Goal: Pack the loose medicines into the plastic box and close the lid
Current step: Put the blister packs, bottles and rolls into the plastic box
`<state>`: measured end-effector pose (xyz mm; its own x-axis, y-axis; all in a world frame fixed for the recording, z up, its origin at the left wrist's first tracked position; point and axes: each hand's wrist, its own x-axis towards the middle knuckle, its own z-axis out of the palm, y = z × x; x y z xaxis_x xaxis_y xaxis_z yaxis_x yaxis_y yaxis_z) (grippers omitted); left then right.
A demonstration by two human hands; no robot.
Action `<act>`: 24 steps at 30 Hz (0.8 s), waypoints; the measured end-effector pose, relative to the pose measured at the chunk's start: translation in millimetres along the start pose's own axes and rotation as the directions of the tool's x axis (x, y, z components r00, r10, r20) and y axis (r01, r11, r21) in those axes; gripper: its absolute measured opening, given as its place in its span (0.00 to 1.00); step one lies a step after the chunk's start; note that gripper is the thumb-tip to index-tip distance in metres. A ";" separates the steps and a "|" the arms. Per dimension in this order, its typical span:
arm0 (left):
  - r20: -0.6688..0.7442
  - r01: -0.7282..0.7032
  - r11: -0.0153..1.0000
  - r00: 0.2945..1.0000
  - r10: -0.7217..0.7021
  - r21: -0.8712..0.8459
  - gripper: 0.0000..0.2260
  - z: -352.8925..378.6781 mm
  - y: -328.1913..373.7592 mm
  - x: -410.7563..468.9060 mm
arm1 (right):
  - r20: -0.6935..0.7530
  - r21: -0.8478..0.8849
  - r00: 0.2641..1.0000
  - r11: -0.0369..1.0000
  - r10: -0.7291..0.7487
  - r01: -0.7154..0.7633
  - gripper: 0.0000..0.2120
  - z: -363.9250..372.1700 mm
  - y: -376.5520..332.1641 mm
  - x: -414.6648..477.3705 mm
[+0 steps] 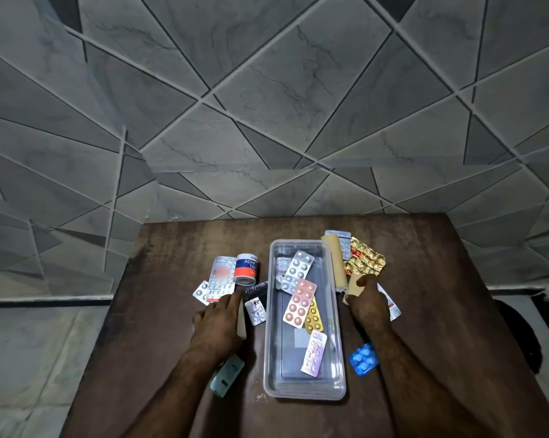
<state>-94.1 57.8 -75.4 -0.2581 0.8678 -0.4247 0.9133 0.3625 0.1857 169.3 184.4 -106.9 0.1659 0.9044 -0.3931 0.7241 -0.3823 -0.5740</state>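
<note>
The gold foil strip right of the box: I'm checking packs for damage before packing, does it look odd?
Yes. The gold foil strip looks crumpled and creased, unlike the flat strips inside the plastic box.

This looks like a room in a home. A small dark wooden table stands against a wall of grey marble-patterned tiles cut into angular shapes. Past the table's left edge lies a pale tiled floor. Household medicines, blister strips and an adhesive tape roll, lie near the table's far edge.
</note>
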 end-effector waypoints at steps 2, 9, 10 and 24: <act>-0.031 0.013 0.998 0.999 -0.016 -0.067 0.39 -7.6 2.9 -2.0 | 0.010 0.052 1.000 0.998 0.030 -0.030 0.18 -1.7 -0.5 0.7; -0.193 -0.137 0.915 0.979 0.067 -0.380 0.46 -34.5 23.9 -6.2 | -0.089 0.255 0.994 0.963 -0.067 0.088 0.18 -35.6 -16.5 -14.8; -0.197 -0.172 0.902 0.975 0.100 -0.396 0.47 -35.2 27.6 -5.9 | -0.101 0.298 0.990 0.947 -0.097 0.123 0.18 -40.6 -21.1 -21.7; 0.067 -0.333 0.925 0.943 0.326 0.184 0.47 7.8 68.4 -32.3 | 0.210 -0.191 0.889 0.875 -0.407 0.446 0.15 -2.0 -28.0 -102.3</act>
<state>-20.8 51.9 -55.9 0.0759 0.9137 -0.3991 0.9885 -0.0166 0.1501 133.3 102.9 -49.2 -0.2877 0.9200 -0.2662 0.8352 0.1050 -0.5399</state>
